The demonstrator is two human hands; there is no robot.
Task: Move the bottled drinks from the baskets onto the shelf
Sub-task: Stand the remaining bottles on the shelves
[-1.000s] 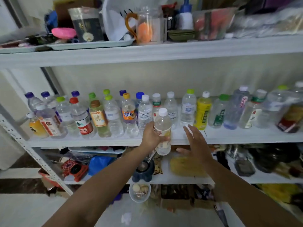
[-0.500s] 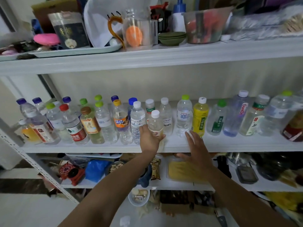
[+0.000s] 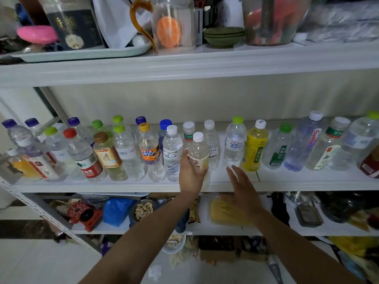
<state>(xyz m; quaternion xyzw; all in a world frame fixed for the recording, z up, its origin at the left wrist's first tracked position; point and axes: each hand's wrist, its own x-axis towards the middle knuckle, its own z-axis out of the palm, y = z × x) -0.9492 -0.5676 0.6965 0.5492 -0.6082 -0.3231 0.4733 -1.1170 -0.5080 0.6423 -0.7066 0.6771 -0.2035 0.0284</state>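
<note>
- L hand (image 3: 191,174), centre of frame: fingers wrapped round a small white-cap bottle (image 3: 198,153), held upright at label height.
- That bottle is at the front of the mid shelf (image 3: 297,182), ahead of the bottle row, betw. a clear white-cap bottle (image 3: 172,152) and a green-cap water bottle (image 3: 235,143). Base partly behind the hand, so can't tell if it sits on the shelf.
- R hand (image 3: 243,188), just right of centre: flat, fingers spread wide, holding nothing, over the shelf's front edge. Fingertips are just by the green-cap bottle's base; contact unclear.
- Bottle row spans the shelf's full width, incl. a yellow bottle (image 3: 254,148) right of centre and an orange-label bottle (image 3: 149,153) left of centre.
- Top of frame: tray (image 3: 82,55), stacked green bowls (image 3: 223,35).
- Lower shelf: bowl of peanuts (image 3: 143,210), blue bag (image 3: 117,211).
</note>
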